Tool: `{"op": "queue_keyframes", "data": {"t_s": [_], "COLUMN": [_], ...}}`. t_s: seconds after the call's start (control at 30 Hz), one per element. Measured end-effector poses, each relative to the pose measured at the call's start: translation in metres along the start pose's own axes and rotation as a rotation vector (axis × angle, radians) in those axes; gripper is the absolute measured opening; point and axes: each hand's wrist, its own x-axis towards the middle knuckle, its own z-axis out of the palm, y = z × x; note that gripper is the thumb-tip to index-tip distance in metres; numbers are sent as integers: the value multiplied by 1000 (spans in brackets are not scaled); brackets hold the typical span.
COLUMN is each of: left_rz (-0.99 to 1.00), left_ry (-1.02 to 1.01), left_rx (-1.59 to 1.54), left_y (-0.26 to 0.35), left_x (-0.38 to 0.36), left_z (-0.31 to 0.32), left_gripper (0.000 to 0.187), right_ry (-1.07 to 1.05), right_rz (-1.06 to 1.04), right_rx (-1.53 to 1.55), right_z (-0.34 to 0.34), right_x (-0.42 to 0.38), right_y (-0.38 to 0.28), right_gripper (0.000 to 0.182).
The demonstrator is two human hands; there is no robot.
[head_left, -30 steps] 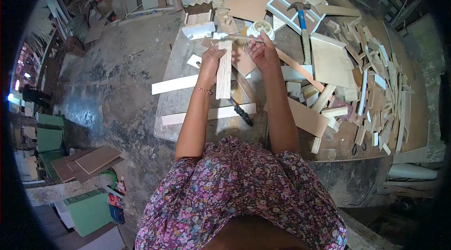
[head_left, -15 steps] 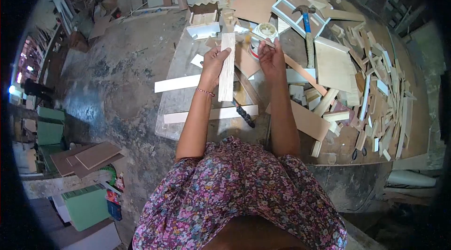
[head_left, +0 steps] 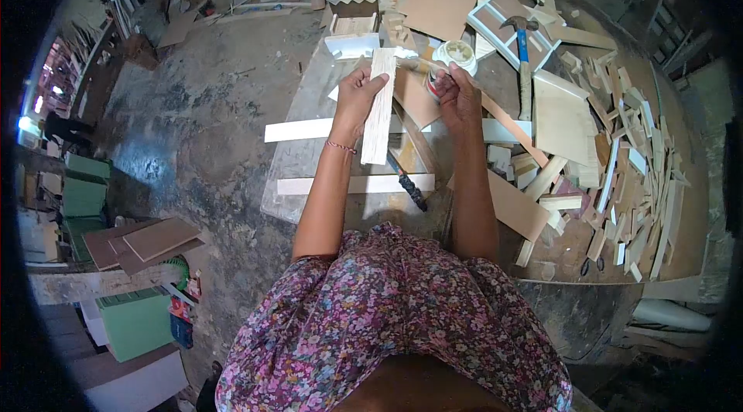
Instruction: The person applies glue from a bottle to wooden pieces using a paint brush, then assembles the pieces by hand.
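My left hand (head_left: 357, 102) is closed around the edge of a pale wood strip (head_left: 378, 118), held upright in front of me over the table. My right hand (head_left: 462, 102) is closed in a pinch on a thin stick (head_left: 422, 65), which points left toward the strip's top end. Something white, perhaps glue, shows near the stick's far end. Just behind my right fingers stands a white tub (head_left: 463, 54) with pale contents. Under the strip lie two white strips (head_left: 298, 131) and a tool with a black-wrapped handle (head_left: 412, 192).
A small wooden box (head_left: 352, 45) stands at the back left. To the right lie a blue-handled hammer (head_left: 522, 48), a white frame (head_left: 491, 25), a plywood panel (head_left: 565, 114) and heaped wood offcuts (head_left: 619, 156). Scissors (head_left: 592, 266) rest near the front edge.
The view has shifted slightly, moving the table to the right in the picture. My right fingers have drawn closer together on the stick. My left hand keeps its hold on the wood strip.
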Motion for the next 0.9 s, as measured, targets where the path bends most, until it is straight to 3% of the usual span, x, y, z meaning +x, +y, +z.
{"op": "queue_keyframes", "data": {"t_s": [0.9], "left_rz": [20], "left_ry": [-34], "left_rx": [34], "left_y": [3], "left_x": [-2], "left_z": [-4], "left_gripper": [10], "right_ry": [-43], "right_rz": [-125], "right_rx": [-157], "right_z": [3], "right_x": [-1], "right_y": [2], "right_gripper": [16]}}
